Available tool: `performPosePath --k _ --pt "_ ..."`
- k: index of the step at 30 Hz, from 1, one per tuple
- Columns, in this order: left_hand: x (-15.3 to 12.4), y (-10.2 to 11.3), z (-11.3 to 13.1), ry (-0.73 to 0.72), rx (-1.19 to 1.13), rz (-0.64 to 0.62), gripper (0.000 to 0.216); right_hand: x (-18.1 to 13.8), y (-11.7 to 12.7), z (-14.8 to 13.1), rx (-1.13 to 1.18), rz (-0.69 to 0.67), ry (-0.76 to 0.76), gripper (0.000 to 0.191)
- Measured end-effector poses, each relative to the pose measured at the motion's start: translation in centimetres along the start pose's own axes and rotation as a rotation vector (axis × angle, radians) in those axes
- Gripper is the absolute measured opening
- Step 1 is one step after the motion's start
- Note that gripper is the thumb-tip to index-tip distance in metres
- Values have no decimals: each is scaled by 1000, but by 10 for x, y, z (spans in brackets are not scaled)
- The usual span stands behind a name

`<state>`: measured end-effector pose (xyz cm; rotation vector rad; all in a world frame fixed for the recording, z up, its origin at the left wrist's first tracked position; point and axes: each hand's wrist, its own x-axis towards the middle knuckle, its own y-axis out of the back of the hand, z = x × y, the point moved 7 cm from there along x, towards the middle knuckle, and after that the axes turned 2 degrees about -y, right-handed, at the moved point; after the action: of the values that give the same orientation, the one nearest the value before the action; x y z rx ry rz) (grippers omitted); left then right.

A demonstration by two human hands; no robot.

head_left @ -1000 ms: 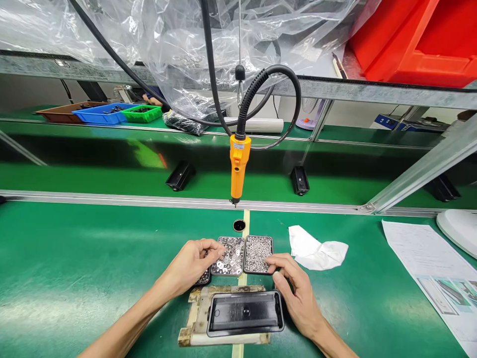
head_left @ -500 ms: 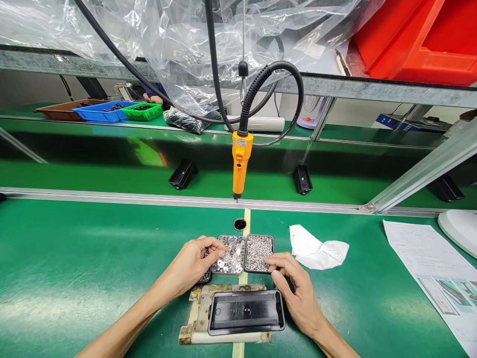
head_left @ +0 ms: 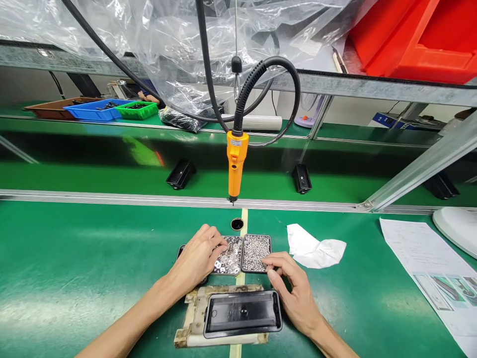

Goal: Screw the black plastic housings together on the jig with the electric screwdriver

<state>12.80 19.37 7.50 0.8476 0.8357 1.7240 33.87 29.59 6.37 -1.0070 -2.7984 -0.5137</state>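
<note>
My left hand [head_left: 199, 253] is over the middle tray of flat metal washers [head_left: 231, 256], its thumb and fingertips closed together; anything between them is too small to make out. It partly hides a dark tray [head_left: 181, 251] further left. My right hand [head_left: 292, 283] rests at the near right corner of the tray of small metal nuts [head_left: 257, 251]. Its fingertips touch that corner, with the thumb apart from them. Closer to me, a black rectangular plastic housing [head_left: 242, 320] lies hollow side up on a worn, taped fixture [head_left: 194, 318].
An orange electric screwdriver [head_left: 236, 164] hangs on its cable behind the trays. White tissue [head_left: 316, 248] and printed sheets [head_left: 421, 268] lie to the right. Two black parts [head_left: 181, 174] stand beyond the metal rail. Coloured bins [head_left: 97, 110] sit at the back, near a person's hand.
My left hand has moved slightly up and right over the washers, uncovering the dark tray's far corner. The right hand stays at the nut tray. The view has shifted slightly.
</note>
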Motion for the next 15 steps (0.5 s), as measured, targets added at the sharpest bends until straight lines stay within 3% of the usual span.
performPosePath --k 9,12,15 --pt "-1 17 -1 142 -185 -26 31 0 0 0 -19 10 8 20" --pt "-13 30 21 112 -264 -110 34 1 0 -2 -26 15 18 20" --pt "-34 36 57 -16 -319 -284 29 2 1 -2 -31 17 20 21"
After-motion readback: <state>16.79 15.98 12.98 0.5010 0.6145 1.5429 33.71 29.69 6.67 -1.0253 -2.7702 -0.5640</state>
